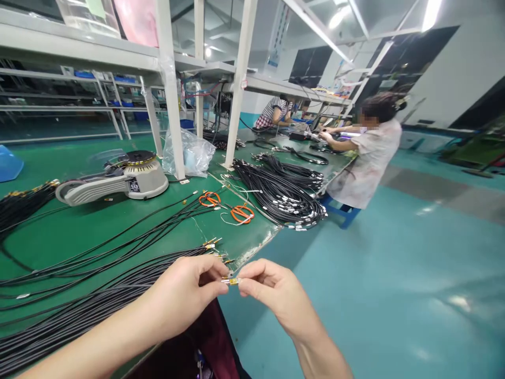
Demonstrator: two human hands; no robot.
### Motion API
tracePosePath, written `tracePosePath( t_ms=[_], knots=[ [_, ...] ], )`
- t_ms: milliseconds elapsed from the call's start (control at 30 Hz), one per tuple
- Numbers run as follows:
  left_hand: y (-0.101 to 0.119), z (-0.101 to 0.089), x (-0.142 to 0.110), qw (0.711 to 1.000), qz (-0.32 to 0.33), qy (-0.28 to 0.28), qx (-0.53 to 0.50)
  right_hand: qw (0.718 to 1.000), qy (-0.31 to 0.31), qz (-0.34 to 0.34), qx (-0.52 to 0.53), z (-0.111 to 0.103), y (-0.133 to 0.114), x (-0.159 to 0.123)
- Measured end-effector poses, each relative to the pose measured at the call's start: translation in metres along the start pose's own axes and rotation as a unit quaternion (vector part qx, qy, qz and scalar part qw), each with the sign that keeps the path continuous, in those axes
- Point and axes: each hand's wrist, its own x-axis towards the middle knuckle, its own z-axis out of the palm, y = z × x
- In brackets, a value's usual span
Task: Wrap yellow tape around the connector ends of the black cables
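Observation:
My left hand (187,287) and my right hand (278,295) meet just off the table's edge, fingertips closed in a pinch. Between them is a cable end (234,281) with a yellow wrapped band and a pale tip. My left fingers grip its left side, my right fingers its right side. Beside and behind my left hand, a bundle of black cables (130,287) lies along the table, with metal-tipped ends (213,243) towards the edge. Two pairs of orange-handled scissors (242,214) rest further back.
A round grey tape dispenser (145,176) stands at the left on the green table (90,223). A large coil of black cables with white tags (276,189) lies beyond the white shelf post (239,89). At the right a co-worker (374,152) sits on a blue stool (343,210).

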Motion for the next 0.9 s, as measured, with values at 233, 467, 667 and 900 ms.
tracePosePath(
  t_ms=[233, 467, 667, 900],
  knots=[
    [-0.003, 0.000, -0.002, 0.997, -0.001, 0.013, 0.072, 0.999, 0.035, -0.024, -0.031, 0.008, 0.007, -0.002],
    [-0.006, 0.006, -0.004, 0.999, -0.006, 0.032, 0.033, 0.997, 0.079, 0.022, -0.007, 0.016, 0.006, -0.006],
    [-0.012, 0.012, -0.006, 0.989, 0.062, 0.072, 0.112, 0.995, 0.081, 0.041, 0.041, 0.018, 0.011, -0.007],
    [-0.008, 0.013, -0.005, 0.999, -0.026, 0.023, -0.023, 0.997, 0.076, 0.002, -0.019, 0.020, 0.009, -0.014]
  ],
)
